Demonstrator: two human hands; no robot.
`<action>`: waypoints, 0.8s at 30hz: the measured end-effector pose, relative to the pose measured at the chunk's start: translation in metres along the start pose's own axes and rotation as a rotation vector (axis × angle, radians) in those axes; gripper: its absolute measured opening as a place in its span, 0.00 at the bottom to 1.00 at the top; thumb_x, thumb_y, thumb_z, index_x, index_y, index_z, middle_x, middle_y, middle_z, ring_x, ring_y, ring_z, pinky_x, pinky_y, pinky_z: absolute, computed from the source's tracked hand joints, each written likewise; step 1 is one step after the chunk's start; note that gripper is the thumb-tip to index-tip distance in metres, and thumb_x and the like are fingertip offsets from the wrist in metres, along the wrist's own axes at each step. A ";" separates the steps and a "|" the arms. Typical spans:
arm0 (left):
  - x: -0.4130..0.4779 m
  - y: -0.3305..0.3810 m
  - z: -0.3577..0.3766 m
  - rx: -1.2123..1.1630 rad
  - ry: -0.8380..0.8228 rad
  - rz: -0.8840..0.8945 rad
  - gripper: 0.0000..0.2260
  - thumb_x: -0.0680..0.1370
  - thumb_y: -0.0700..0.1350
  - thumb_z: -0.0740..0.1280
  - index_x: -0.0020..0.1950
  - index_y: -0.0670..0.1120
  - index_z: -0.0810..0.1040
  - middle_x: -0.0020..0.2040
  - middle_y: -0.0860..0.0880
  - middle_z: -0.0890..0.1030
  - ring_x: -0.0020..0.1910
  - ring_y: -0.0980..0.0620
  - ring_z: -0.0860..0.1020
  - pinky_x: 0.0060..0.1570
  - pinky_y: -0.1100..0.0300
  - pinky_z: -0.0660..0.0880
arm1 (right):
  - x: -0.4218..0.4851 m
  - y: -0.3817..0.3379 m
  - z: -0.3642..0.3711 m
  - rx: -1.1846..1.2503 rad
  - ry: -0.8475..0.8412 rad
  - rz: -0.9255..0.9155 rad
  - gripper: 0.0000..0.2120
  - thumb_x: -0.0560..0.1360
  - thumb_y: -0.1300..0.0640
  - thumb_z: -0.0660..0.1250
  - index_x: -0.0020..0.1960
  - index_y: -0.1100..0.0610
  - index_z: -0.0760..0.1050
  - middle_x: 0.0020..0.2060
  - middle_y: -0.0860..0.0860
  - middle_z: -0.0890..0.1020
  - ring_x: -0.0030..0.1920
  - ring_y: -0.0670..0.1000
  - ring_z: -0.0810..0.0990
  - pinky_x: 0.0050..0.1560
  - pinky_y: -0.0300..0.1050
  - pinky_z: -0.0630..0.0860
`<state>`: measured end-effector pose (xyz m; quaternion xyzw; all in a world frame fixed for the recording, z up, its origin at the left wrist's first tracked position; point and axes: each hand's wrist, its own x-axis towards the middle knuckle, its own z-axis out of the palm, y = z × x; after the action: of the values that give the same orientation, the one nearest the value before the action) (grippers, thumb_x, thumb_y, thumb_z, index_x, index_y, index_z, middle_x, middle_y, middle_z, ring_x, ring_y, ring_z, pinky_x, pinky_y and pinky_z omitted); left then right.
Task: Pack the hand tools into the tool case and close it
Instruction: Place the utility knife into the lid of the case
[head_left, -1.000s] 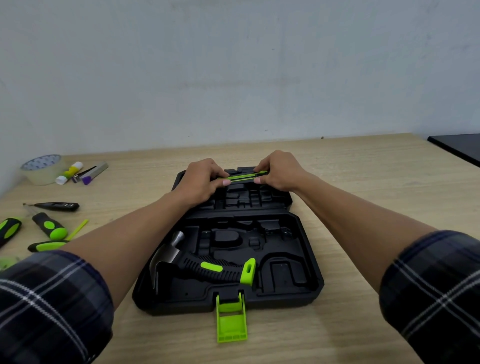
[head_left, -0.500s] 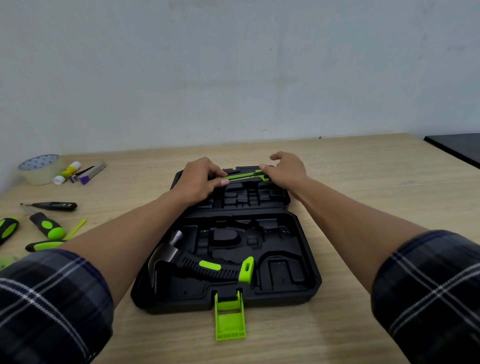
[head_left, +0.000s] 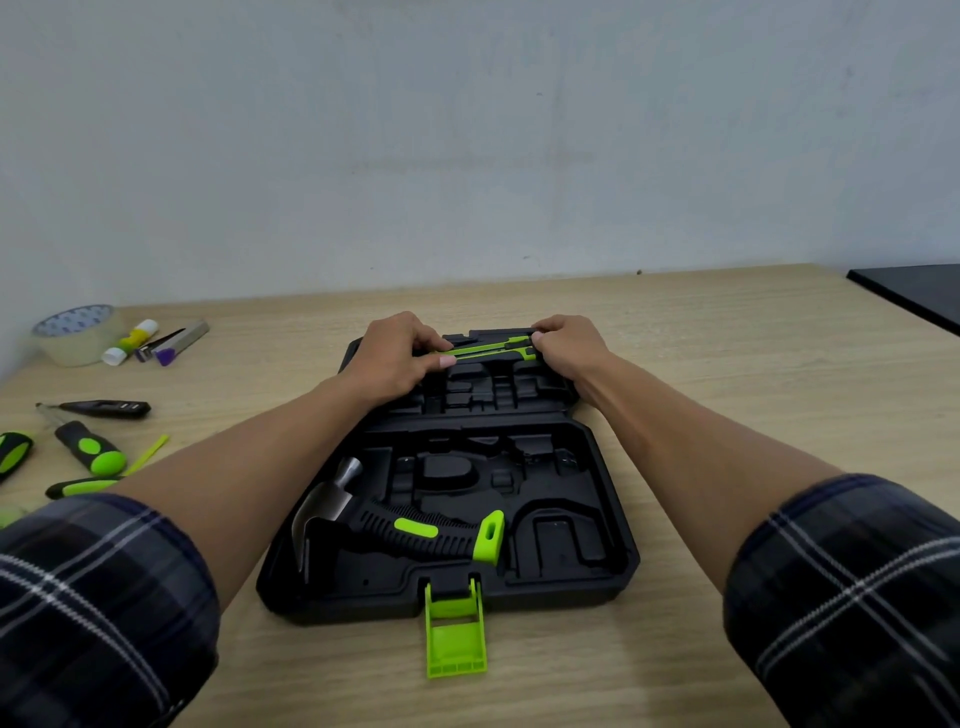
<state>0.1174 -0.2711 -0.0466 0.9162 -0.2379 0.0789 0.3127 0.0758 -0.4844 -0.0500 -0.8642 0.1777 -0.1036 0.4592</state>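
A black tool case (head_left: 597, 525) lies open on the wooden table, its green latch (head_left: 456, 631) hanging over the near edge. A hammer (head_left: 395, 525) with a black and green handle sits in the near half. Across the far half lies a slim green and black tool (head_left: 485, 347). My left hand (head_left: 397, 358) pinches its left end with curled fingers and thumb. My right hand (head_left: 566, 345) grips its right end with curled fingers. Whether the tool sits fully in its slot is hidden by my fingers.
Left of the case lie green and black screwdrivers (head_left: 91, 449), a black tester pen (head_left: 106, 408), a thin green stick (head_left: 148, 453), a tape roll (head_left: 72, 332), a glue stick (head_left: 130, 341) and small items. A black surface (head_left: 914, 291) sits at the far right.
My right hand's fingers, lifted half a second ago, have curled back down onto the tool's right end. The left hand has stayed on the left end.
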 end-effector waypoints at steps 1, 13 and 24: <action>0.000 0.000 0.000 0.001 -0.009 0.000 0.10 0.73 0.47 0.74 0.52 0.46 0.85 0.47 0.50 0.81 0.46 0.55 0.77 0.46 0.65 0.67 | 0.001 0.000 0.001 -0.012 0.005 -0.002 0.14 0.77 0.61 0.62 0.60 0.57 0.80 0.58 0.53 0.82 0.59 0.55 0.78 0.62 0.49 0.74; 0.000 -0.004 0.002 -0.008 -0.001 0.020 0.12 0.72 0.47 0.75 0.51 0.47 0.77 0.45 0.50 0.79 0.42 0.55 0.74 0.37 0.73 0.64 | 0.004 0.007 0.003 -0.006 -0.027 -0.010 0.17 0.76 0.55 0.67 0.64 0.57 0.76 0.57 0.53 0.80 0.59 0.55 0.78 0.61 0.46 0.73; 0.010 -0.002 0.000 0.144 -0.066 -0.152 0.28 0.70 0.57 0.74 0.67 0.59 0.69 0.67 0.48 0.70 0.69 0.43 0.66 0.63 0.43 0.61 | 0.011 -0.013 -0.004 -0.128 -0.210 0.054 0.20 0.71 0.61 0.73 0.61 0.66 0.76 0.56 0.60 0.80 0.55 0.58 0.79 0.60 0.51 0.77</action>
<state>0.1274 -0.2733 -0.0447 0.9538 -0.1716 0.0416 0.2430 0.0870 -0.4852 -0.0361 -0.8927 0.1581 0.0113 0.4218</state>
